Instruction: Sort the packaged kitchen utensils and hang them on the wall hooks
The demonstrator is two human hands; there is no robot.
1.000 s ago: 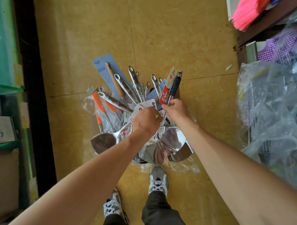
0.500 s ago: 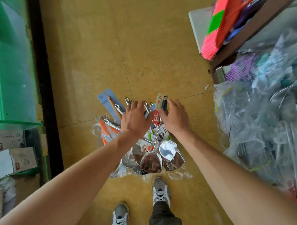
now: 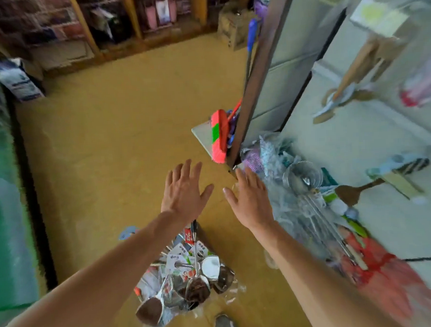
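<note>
1. Steel ladles and turners, a heap of packaged utensils (image 3: 189,270) in card and clear plastic, lie on the yellow floor (image 3: 110,143). They sit just ahead of the person's shoe (image 3: 225,326) and beneath the forearms.
2. Neither of the hands holds anything. The left hand (image 3: 183,193) and right hand (image 3: 249,199) hover palm-down beyond the heap, fingers spread, apart from each other and touching nothing.
3. To the right, a second pile of plastic-wrapped goods (image 3: 293,209), with a wire strainer (image 3: 302,175) on top, rests against the foot of the pale wall (image 3: 357,144).
4. On that wall a dark wooden spatula (image 3: 351,194) hangs low and a lighter wooden utensil (image 3: 349,76) hangs higher. Both are blurred, and the hooks themselves cannot be made out.
5. A pink-and-green brush (image 3: 218,136) leans by the wooden post (image 3: 260,75).
6. The job looks to be at an early stage. A few items are on the wall, but the floor heap is unsorted and nothing is in hand. The utensils have yet to be picked out, grouped by kind and carried to the hooks.
</note>
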